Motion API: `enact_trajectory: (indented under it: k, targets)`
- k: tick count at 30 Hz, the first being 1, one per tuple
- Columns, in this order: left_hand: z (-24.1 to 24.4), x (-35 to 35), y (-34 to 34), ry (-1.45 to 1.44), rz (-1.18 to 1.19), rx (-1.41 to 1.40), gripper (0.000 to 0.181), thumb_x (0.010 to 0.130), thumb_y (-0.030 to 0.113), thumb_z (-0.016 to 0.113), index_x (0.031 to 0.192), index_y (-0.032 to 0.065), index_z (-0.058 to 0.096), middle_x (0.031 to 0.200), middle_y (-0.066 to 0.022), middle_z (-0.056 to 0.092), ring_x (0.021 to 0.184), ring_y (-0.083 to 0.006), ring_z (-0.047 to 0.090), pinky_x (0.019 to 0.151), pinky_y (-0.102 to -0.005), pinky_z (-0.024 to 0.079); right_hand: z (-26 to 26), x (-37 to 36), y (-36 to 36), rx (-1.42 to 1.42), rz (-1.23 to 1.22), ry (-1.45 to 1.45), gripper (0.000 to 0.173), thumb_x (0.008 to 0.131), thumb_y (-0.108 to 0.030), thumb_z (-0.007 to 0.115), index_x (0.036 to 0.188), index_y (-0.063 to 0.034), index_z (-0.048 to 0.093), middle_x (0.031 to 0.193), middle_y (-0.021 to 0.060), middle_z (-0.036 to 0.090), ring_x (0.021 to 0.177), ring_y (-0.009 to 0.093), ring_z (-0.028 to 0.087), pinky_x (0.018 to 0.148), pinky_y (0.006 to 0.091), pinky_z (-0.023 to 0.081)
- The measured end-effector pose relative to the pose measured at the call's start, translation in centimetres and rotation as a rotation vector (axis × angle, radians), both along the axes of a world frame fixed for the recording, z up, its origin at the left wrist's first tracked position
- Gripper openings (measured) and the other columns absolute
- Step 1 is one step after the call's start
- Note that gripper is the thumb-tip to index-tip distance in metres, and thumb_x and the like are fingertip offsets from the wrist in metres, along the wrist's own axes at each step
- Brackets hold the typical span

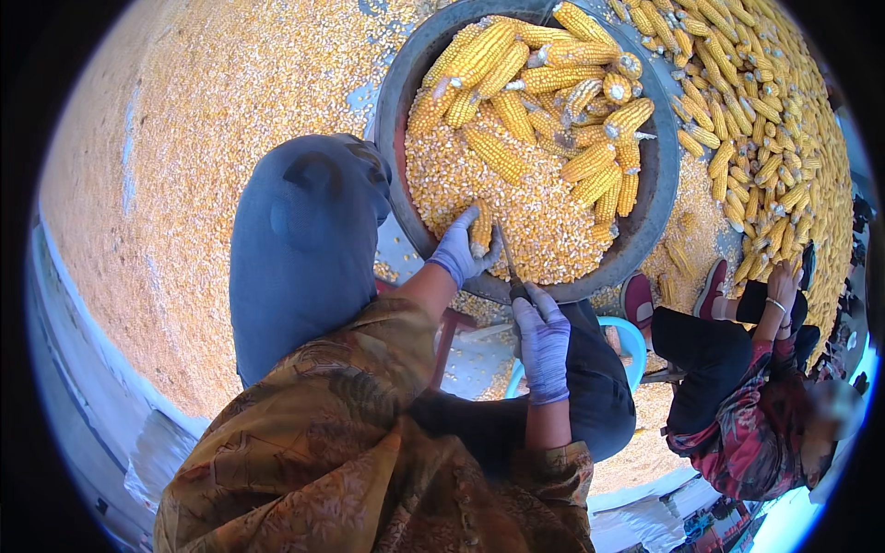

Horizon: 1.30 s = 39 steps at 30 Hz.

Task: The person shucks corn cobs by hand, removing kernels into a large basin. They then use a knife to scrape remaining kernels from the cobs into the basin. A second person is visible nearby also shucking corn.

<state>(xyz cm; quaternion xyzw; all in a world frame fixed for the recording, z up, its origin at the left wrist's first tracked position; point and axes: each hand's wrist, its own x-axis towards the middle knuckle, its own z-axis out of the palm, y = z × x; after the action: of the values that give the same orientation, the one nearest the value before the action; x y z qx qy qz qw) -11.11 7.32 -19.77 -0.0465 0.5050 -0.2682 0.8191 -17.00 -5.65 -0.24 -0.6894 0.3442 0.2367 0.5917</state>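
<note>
My left hand [462,250], in a pale work glove, grips a yellow corn cob [481,225] just inside the near rim of a wide round basin [660,207]. My right hand [543,328], gloved too, is closed around the dark handle of a thin metal tool, perhaps a screwdriver [508,256]. Its shaft points away from me, close to the right of the cob. Loose corn kernels [546,228] fill the near part of the basin. Whole corn cobs [511,114] are heaped in its far and right parts.
A big pile of corn cobs [753,124] lies at the right. Kernels [207,138] cover the ground at the left. A light-blue tub [632,345] stands beside my right leg. At the right sits another person [747,415], hands near the pile.
</note>
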Motion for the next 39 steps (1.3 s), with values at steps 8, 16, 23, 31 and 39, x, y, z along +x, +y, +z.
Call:
enact_trajectory:
  k: [8, 16, 23, 31, 39]
  targets:
    - [-1.0, 0.0, -0.3, 0.025, -0.043, 0.156, 0.046, 0.087, 0.056, 0.054, 0.101, 0.0117, 0.057, 0.077, -0.0051, 0.059, 0.069, -0.0195, 0.061, 0.053, -0.0338, 0.051, 2.8, -6.8, 0.4, -0.494, 0.535, -0.387, 0.031, 0.085, -0.013, 0.061, 0.115, -0.0018, 0.061, 0.104, 0.0208, 0.065, 0.092, 0.034, 0.064, 0.080, 0.0384, 0.051]
    - [-3.0, -0.9, -0.4, -0.038, -0.185, 0.227, 0.052, 0.091, 0.060, 0.042, 0.100, 0.0105, 0.056, 0.077, -0.0076, 0.059, 0.065, -0.0206, 0.058, 0.050, -0.0350, 0.049, 1.5, -6.6, 1.1, -0.515, 0.527, -0.263, 0.036, 0.085, -0.025, 0.059, 0.117, -0.0084, 0.061, 0.094, 0.0231, 0.065, 0.084, 0.039, 0.063, 0.074, 0.0427, 0.051]
    - [-2.2, -0.1, -2.5, 0.001, -0.138, 0.234, 0.054, 0.092, 0.060, 0.040, 0.101, 0.0090, 0.056, 0.078, -0.0069, 0.059, 0.065, -0.0200, 0.058, 0.049, -0.0347, 0.047, 1.7, -4.4, 2.3, -0.664, 0.585, -0.118, 0.037, 0.086, -0.028, 0.058, 0.118, -0.0105, 0.060, 0.091, 0.0213, 0.066, 0.083, 0.037, 0.065, 0.075, 0.0418, 0.051]
    - [-3.5, -0.3, -1.5, 0.047, -0.189, 0.169, 0.056, 0.092, 0.061, 0.038, 0.099, 0.0096, 0.057, 0.078, -0.0055, 0.060, 0.065, -0.0194, 0.059, 0.053, -0.0350, 0.048, -0.6, -1.4, 2.7, -0.705, 0.721, -0.022, 0.040, 0.087, -0.035, 0.054, 0.121, -0.0156, 0.058, 0.085, 0.0208, 0.066, 0.079, 0.038, 0.064, 0.072, 0.0463, 0.050]
    - [-5.9, -1.4, -1.0, 0.032, -0.218, 0.184, 0.056, 0.089, 0.066, 0.036, 0.101, 0.0177, 0.062, 0.085, -0.0041, 0.064, 0.082, -0.0241, 0.061, 0.071, -0.0416, 0.050, -7.7, 5.1, 4.3, -0.649, 0.717, 0.010, 0.040, 0.084, -0.030, 0.059, 0.113, -0.0024, 0.063, 0.104, 0.0228, 0.065, 0.097, 0.036, 0.063, 0.088, 0.0384, 0.048]
